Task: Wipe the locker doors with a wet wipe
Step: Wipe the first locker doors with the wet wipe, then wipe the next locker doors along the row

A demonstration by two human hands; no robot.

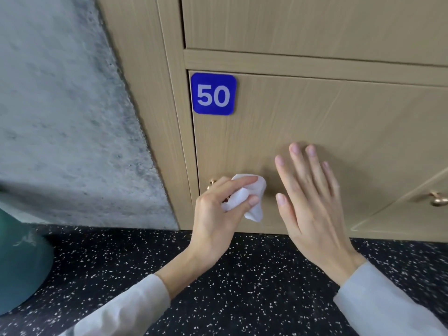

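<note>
The left hand [218, 209] pinches a crumpled white wipe [244, 197] between thumb and fingers, low on the left side of the wooden door [339, 122]. The wipe sits just in front of a brass knob [212, 183], which the hand mostly hides. The right hand [312, 202] is spread, fingers straight, held at the door beside the wipe; whether the palm touches the wood I cannot tell. A blue plate [213, 94] marked 50 sits at the door's upper left corner. To the right, a second door carries another knob [438, 199]. Left of the lockers is a grey concrete wall [68, 112]; below, a dark speckled floor [242, 282].
</note>
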